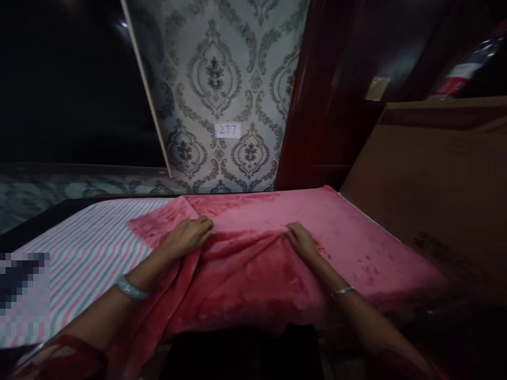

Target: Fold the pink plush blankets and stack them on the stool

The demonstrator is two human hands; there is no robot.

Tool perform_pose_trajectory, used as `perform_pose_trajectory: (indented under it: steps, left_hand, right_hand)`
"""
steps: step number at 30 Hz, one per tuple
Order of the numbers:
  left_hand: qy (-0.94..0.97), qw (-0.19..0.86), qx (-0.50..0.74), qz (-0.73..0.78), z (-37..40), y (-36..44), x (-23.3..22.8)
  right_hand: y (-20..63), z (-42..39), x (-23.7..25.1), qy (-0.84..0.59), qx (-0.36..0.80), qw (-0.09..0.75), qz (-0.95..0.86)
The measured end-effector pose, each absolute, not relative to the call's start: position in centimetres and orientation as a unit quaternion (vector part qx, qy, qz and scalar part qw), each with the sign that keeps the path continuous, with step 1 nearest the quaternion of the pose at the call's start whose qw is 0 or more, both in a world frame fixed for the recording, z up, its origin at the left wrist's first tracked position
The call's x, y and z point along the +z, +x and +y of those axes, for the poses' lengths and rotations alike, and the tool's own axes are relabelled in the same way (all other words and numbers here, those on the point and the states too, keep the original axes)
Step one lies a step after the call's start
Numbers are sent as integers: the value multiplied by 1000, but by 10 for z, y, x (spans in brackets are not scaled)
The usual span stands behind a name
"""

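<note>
A bed [396, 232] fills the lower half of the view, its far edge running against a patterned wall [222, 79] and a dark red wooden panel [328, 95]. A brown board [435, 174] stands along the bed's right edge. A striped sheet [87, 248] in pink, white and grey covers the left part of the bed, up to its far left corner. A pink blanket [245, 279] lies over the middle and right part, reaching the far right corner and hanging down over the near edge, where a long fold of it drops beside the left forearm. Its far left corner lies flat on the striped sheet. A ridge of bunched cloth runs across the blanket between the two hands. The left hand [188, 235] rests on the blanket near its left edge, fingers curled down into the fabric, pinching up a fold. The right hand [303, 240] lies towards the middle of the bed, fingers likewise closed on a gathered tuck of the blanket. A pale green bangle [132, 288] sits on the left wrist and a thin silver bracelet [341, 291] on the right. A small white label [227, 130] reading 217 is stuck on the wall above the far edge.
</note>
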State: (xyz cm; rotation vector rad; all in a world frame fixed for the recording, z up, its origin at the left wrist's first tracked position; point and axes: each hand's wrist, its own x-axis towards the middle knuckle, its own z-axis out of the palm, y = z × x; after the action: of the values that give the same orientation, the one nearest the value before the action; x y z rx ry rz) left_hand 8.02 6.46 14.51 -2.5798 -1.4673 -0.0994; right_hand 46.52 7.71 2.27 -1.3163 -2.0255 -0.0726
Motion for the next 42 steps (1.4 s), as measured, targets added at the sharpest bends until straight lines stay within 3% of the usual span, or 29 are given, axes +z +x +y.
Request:
perform_pose_trajectory:
  steps: [5,10,20,31,35,42]
  left_hand:
    - [-750,160,-47,-640,63,-46,180]
    - [-685,175,-80,-703,51,-123,180]
    - [-828,164,-17,-537,8,-119,148]
    - [-760,8,-106,-641,9,-144,106]
    - [-729,69,-176,-658,7,-141,136]
    - [-656,294,-128,-684,-10,-113,252]
  right_hand:
    - [487,75,13,-546,-16,393,-740]
    - [475,74,24,-559,-10,415,-718]
    - [497,57,66,-662,-25,424,-617]
    - [493,66,111,-633,-87,448,-625]
    - [496,66,140,-643,-94,452,-610]
    - [508,55,207,-683,-183,468,-530]
